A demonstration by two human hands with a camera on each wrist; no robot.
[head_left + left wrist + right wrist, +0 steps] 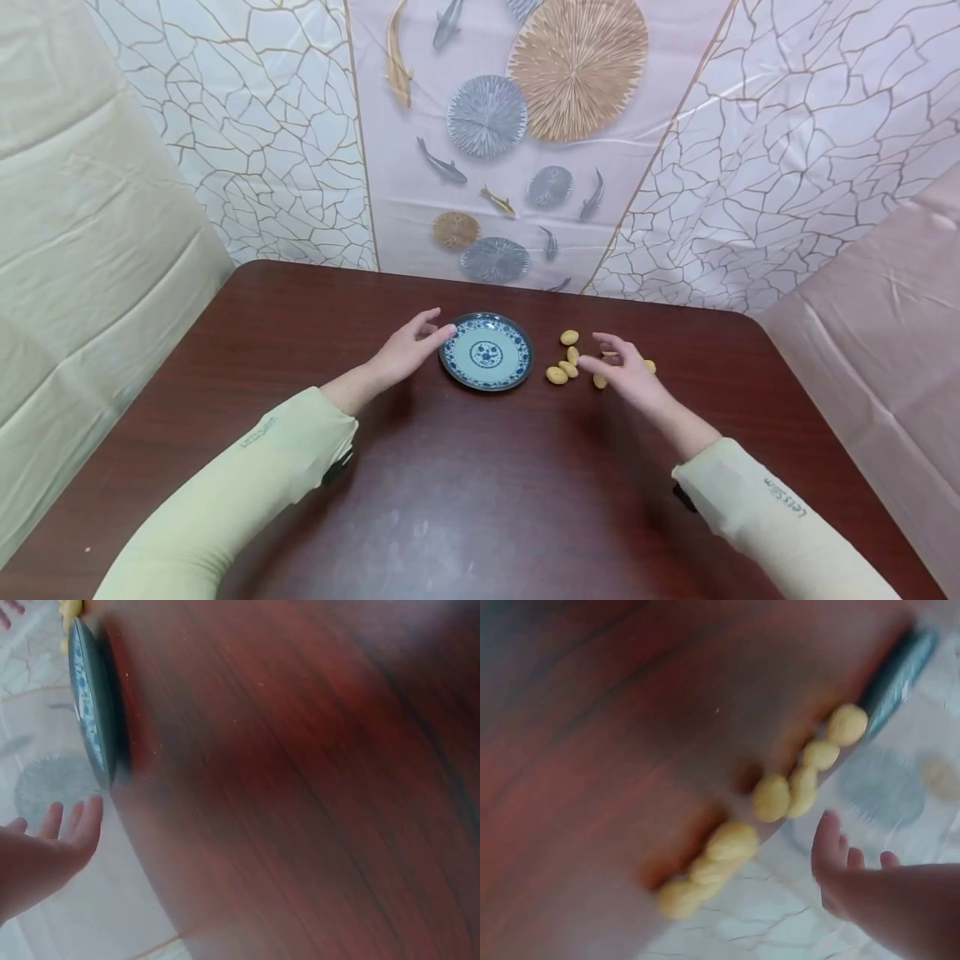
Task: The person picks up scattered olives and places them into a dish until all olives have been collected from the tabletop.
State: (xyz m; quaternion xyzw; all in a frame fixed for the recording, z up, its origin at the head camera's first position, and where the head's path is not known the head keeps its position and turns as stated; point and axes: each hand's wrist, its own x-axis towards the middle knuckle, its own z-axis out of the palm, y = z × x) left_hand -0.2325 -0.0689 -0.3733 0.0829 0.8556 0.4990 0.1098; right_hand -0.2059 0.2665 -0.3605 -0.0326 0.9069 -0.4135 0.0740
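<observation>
A round plate (486, 353) with a blue floral rim lies on the table; the left wrist view shows it edge-on (91, 705). My left hand (408, 346) is at its left edge, fingers loosely extended and holding nothing; whether it touches the rim I cannot tell. Several small yellow oval pieces (557, 375) lie right of the plate. Over them is my right hand (626, 372), fingers apart and slightly bent, with nothing held, hiding some pieces. In the right wrist view the yellow pieces (771, 798) lie beside the right hand (847, 874).
The dark reddish-brown table (420, 483) reaches back to a patterned cloth (487, 167) with fish and round motifs. Pale cloth hangs on the left (90, 233) and on the right (885, 308).
</observation>
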